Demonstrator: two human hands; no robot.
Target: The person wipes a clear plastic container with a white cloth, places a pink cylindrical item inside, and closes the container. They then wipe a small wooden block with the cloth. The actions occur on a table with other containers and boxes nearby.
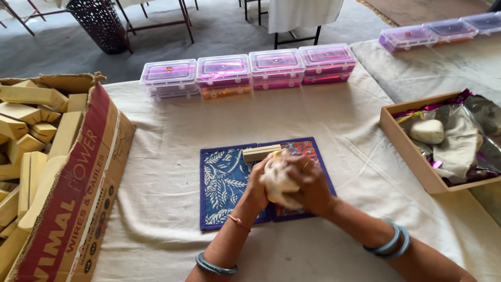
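Both hands, left hand (259, 184) and right hand (311, 183), grip tight around a half-hidden white lump (277, 179) over the blue mat (224, 183).

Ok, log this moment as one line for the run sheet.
left hand: on white lump | right hand: on lump | under: blue mat | by mat: wood block | left: carton | right: tray

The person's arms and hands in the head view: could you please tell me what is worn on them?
Both forearms are bare, with no sleeves in view. The left hand side has a thin reddish thread at the wrist and a grey-blue bangle further up the forearm. The right hand side has light blue bangles on the forearm. A ring may be on one finger, but it is too small to tell.
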